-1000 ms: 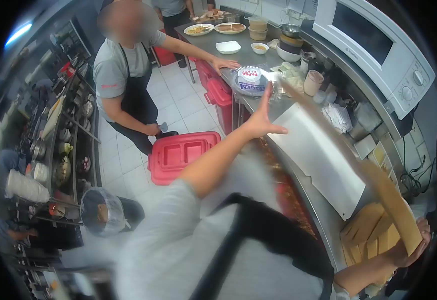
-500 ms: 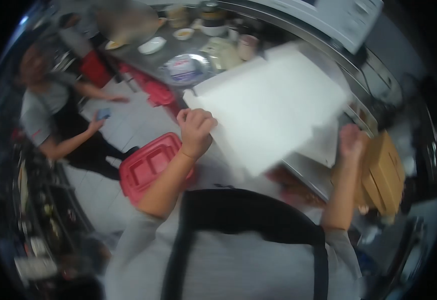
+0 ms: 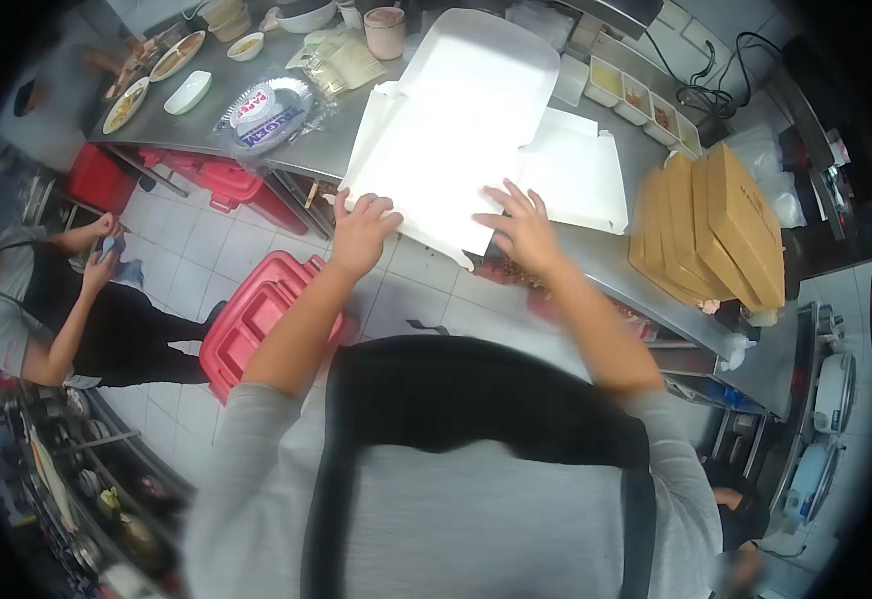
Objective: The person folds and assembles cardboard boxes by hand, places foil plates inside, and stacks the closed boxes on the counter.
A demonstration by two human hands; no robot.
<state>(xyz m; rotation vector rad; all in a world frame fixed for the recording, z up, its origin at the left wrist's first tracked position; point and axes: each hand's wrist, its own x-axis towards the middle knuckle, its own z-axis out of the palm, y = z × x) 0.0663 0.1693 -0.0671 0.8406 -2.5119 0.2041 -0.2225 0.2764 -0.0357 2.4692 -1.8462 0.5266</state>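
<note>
A flattened white cardboard box [image 3: 446,150] lies over the metal counter, its near edge jutting past the counter's front. My left hand [image 3: 361,235] is at its near left corner, fingers spread over the edge and the thumb at the side. My right hand [image 3: 524,232] rests at its near right part, fingers apart and nothing gripped. Another white cardboard sheet [image 3: 576,170] lies to the right, partly under the first.
Folded brown boxes [image 3: 705,230] stand at the counter's right. Sauce containers [image 3: 645,105] sit behind. Wrapped paper plates [image 3: 268,112] and dishes [image 3: 188,92] are at the left. A red lidded bin [image 3: 261,314] is on the floor. A co-worker [image 3: 56,299] stands left.
The white box has come down onto the counter and turned. My right hand has moved left onto it, and my left hand has shifted slightly left. The co-worker's hands have come together.
</note>
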